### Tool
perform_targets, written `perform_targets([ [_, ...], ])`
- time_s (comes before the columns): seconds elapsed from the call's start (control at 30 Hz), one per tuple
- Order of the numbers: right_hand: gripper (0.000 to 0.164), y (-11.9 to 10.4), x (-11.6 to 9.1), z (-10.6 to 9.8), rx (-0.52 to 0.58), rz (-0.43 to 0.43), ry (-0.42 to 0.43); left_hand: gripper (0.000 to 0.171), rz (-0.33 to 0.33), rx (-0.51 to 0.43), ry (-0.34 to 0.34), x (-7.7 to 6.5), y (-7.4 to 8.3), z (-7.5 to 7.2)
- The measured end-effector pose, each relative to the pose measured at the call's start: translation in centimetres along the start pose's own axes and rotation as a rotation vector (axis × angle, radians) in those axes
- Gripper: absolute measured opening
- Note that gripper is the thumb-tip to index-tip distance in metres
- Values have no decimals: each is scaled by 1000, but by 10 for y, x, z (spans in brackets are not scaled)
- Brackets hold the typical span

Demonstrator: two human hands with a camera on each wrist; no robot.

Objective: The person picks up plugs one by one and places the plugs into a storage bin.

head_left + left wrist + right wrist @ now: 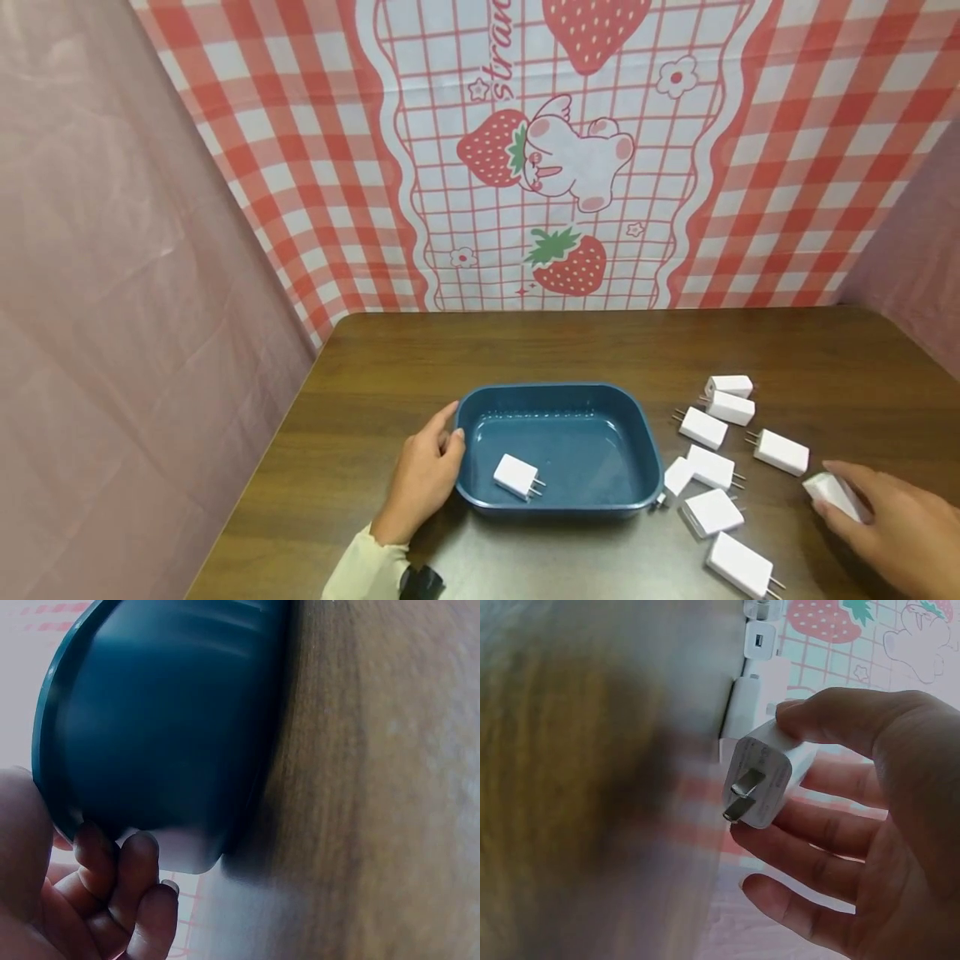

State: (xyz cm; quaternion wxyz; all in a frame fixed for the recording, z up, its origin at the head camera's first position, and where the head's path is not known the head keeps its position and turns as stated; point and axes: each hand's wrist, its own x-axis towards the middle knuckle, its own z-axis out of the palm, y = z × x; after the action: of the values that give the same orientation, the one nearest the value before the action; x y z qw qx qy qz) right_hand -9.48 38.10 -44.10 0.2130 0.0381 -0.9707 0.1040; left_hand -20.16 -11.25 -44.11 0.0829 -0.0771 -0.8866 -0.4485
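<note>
- Lower right: your right grip [892,525] pinches a white wall charger [771,771], apparently picking up.
- Your left grip [422,477] holds the blue tray [577,458].
- Next likely needs steady carrying.

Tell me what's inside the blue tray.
One white charger lies in the blue tray, left of centre toward the near side. The rest of the visible floor is bare; the patch directly beneath the charger is covered and can't be seen.
</note>
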Motion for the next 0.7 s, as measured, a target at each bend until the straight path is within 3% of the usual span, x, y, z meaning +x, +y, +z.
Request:
perform_targets([
  [0.2, 48, -10, 6, -10, -7, 22, -46, 44, 1, 4, 0, 0, 0, 1],
  [0.47, 49, -21, 16, -14, 19, 4, -31, 43, 7, 4, -1, 0, -3, 1],
  [0.7, 57, -33, 24, -19, 37, 96, -189, 43, -10, 8, -8, -1, -2, 0],
])
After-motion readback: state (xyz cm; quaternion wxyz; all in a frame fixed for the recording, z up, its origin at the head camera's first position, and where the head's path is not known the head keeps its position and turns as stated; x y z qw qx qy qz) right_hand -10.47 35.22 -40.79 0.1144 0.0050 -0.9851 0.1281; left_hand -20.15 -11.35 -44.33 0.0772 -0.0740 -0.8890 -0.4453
